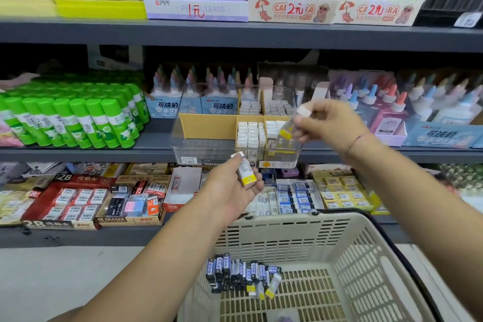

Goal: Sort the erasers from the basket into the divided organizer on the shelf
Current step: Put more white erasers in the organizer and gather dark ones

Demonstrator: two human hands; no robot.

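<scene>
The right hand [332, 125] pinches an eraser [288, 127] between thumb and curled fingers; the grip is closed on its upper, white end, though blur hides just how the fingertips lie. The eraser hangs tilted from that grip, its yellow-banded end pointing down and to the left, over the front right compartment of the organizer [177, 136], a clear bin with cardboard dividers that stands on the shelf [78, 155]. Just left of the gripped eraser, the middle front compartment holds rows of white erasers standing on end, and more fill the compartments behind it. Below and to the left of the right hand's grip, the left hand [232, 188] holds a second eraser [245, 171], fingers curled round its lower, yellow-banded part with the white end sticking up and leaning left; it sits in front of the organizer's front wall, apart from it as far as can be told. Well below both grips is the basket [287, 219], pale and slotted, with a pile of erasers [240, 273] lying on its floor, most in dark blue sleeves and a few with yellow bands. Far left of the left hand's grip, green glue sticks [78, 117] stand in rows on the same shelf
</scene>
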